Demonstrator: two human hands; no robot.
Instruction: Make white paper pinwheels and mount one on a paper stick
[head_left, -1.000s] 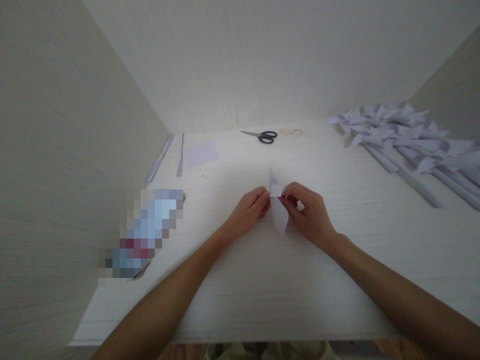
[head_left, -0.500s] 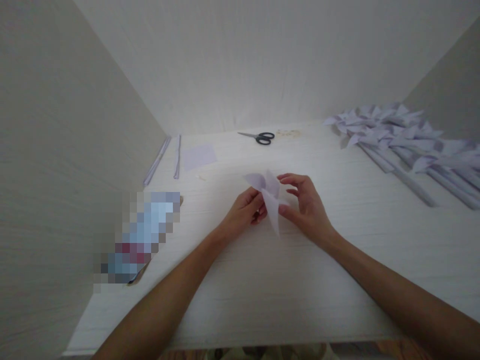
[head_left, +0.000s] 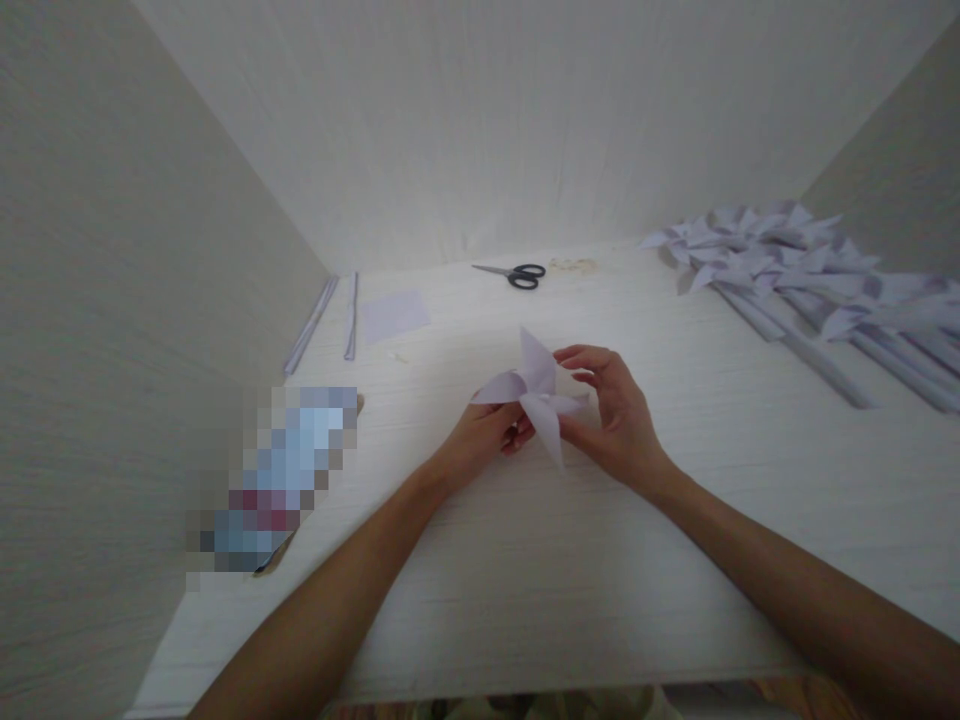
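**Left hand (head_left: 484, 440) holds a white paper pinwheel (head_left: 538, 375) from behind**

The left fingers close behind the blades; the right hand (head_left: 621, 425) has its thumb and fingers parted around the pinwheel's right side, and I can't tell from here whether they touch it. The pinwheel is held over the middle of the white tabletop (head_left: 450, 610), blades fanned out, the lowest pointing toward the person.

Bare tabletop runs between the forearms down to the front edge, and more spreads beyond the right hand. A wall (head_left: 150, 260) bounds the left side, and a pale back wall (head_left: 480, 130) rises past the far edge.

Behind the hands lie scissors (head_left: 513, 273) with black handles, near the back wall. To the left are a square sheet of paper (head_left: 395, 315) and two thin paper sticks (head_left: 351, 316); closer in sits a pixelated object (head_left: 292, 465), beside the left forearm. At far right, a heap of finished pinwheels (head_left: 765, 265) takes up that corner, their sticks reaching toward the right forearm, well apart from it.
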